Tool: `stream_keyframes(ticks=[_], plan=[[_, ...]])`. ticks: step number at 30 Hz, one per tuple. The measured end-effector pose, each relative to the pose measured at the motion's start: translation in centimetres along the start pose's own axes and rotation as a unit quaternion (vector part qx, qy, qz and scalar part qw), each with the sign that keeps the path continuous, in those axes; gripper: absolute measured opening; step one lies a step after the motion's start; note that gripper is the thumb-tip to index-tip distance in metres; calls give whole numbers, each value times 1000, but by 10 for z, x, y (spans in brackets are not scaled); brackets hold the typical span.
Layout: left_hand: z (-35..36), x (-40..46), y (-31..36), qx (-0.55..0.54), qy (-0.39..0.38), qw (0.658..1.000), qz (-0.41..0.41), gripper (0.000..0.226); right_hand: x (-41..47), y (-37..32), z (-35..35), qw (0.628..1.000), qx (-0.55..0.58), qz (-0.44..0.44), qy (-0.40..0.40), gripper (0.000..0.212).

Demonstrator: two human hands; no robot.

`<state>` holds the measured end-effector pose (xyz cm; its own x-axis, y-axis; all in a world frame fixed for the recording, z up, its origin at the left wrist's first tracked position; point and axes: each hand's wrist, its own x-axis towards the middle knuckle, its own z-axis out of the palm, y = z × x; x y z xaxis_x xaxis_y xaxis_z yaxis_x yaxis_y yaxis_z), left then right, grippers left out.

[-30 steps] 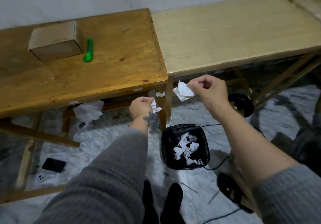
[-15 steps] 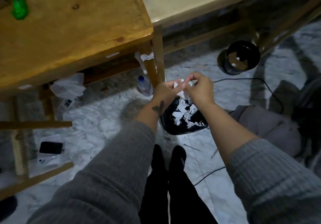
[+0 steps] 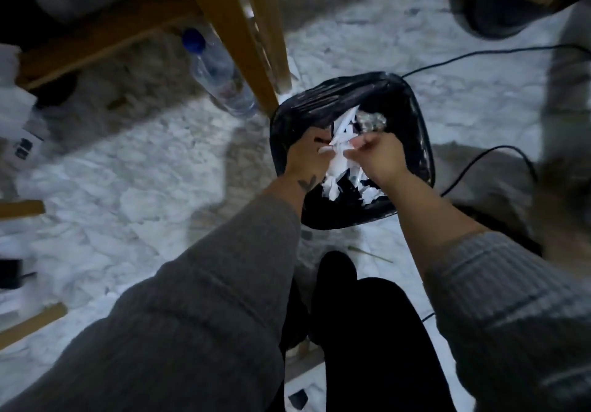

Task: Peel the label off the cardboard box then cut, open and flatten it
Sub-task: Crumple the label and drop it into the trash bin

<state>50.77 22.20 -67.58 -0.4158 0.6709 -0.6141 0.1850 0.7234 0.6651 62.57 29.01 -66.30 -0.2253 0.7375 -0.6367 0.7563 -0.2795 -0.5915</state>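
My left hand (image 3: 305,152) and my right hand (image 3: 379,154) meet low over a black-lined waste bin (image 3: 412,117) on the floor. Between their fingertips both pinch white torn label scraps (image 3: 337,148). More white scraps (image 3: 332,188) lie inside the bin under my hands. The picture is blurred by motion. The cardboard box and the green cutter are out of view above.
A wooden table leg (image 3: 236,37) stands just left of the bin, with a clear water bottle (image 3: 220,79) lying beside it. Black cables (image 3: 473,56) run across the marble floor on the right. A round black object (image 3: 492,2) sits at top right. My dark-trousered legs (image 3: 361,331) are below.
The view has dropped from the tabletop to the floor. My hands came together and went down into the mouth of the bin with the label scraps.
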Motion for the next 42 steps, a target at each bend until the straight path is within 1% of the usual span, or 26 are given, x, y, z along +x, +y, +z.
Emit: stream_keyframes(ticks=[2,5,6,8,9,11,12,14,17,21,24,28,30,31,33,35,37,40,42], plan=[[19,23,-17,46,-35,998,6,16,24,23,15,999,-42,-7,19,12],[33,47,-36,95,-61,993,18,18,49,48,34,997,-50,-4,52,18],[36,52,-41,110,-61,992,18,25,56,53,40,997,-57,-8,55,20],[40,60,-50,144,-52,988,30,36,65,58,46,997,-57,-7,46,28],[41,64,-52,177,-43,982,39,36,67,59,47,998,-51,-3,38,33],[39,64,-51,276,-11,960,50,27,68,59,47,998,-59,-1,28,40],[36,62,-49,307,-3,950,49,22,67,59,46,997,-71,-3,22,42],[32,55,-43,330,-16,943,42,23,59,54,44,995,-104,1,4,46],[16,33,-19,352,-35,933,58,27,36,33,32,987,-159,12,-10,47],[-28,-16,38,329,-64,941,50,24,-17,-25,-7,973,-228,-15,-39,40],[-73,-75,101,294,-55,953,52,23,-73,-85,-52,967,-249,-33,-44,36],[-144,-165,192,241,-8,968,69,23,-163,-180,-119,954,-290,-72,-28,27],[-182,-212,236,208,16,975,70,21,-216,-231,-153,947,-305,-96,-18,28],[-199,-232,256,198,33,977,70,20,-240,-255,-167,947,-302,-111,-10,30],[-234,-266,293,216,83,970,77,17,-279,-303,-190,946,-291,-145,8,31],[-266,-293,317,228,115,963,84,17,-307,-342,-203,935,-299,-188,16,27],[-298,-311,334,210,135,964,93,16,-326,-380,-208,926,-298,-231,25,22],[-346,-328,340,189,158,965,93,13,-346,-428,-198,913,-304,-269,37,18],[-377,-335,336,175,186,963,92,14,-356,-455,-182,903,-314,-291,40,21]])
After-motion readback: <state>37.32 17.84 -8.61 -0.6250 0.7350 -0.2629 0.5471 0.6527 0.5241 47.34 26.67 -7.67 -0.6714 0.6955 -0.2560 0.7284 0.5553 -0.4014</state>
